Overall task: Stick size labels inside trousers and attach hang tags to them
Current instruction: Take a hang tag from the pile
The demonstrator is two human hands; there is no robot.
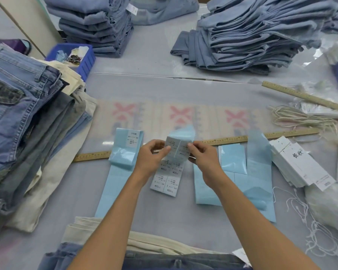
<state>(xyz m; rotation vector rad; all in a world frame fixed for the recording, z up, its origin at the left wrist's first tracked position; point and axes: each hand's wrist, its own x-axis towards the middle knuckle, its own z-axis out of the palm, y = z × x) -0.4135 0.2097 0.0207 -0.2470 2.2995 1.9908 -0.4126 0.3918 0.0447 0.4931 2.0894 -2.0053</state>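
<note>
Head view, left hand (151,152): fingers curled, thumb and fingertips pinching the left edge of the size label strip (169,168), raised over the tabletop (160,207).
Head view, right hand (202,153): fingers curled, pinching the right side of the same strip near its top, just beside the left hand.
Size label strip: white printed labels in two columns on pale blue backing; top part lifted and bent between both hands, lower part lying flat between the forearms.
Other label sheets: one folded blue backing (126,148) with a single label, just left of the hands; emptied blue backings (248,172) to the right.
Hang tags (300,164): white stack fanned at the right, near loose strings (304,118).
Trousers: tall denim pile (25,117) at the left edge; one pair (164,258) at the near edge under the arms; folded stacks (248,34) at the far side.
Rulers: long ruler (232,140) crossing behind the hands; second ruler (304,96) at far right.
Open room: bare tabletop between rulers and far stacks; blue bin (86,61) at far left.
</note>
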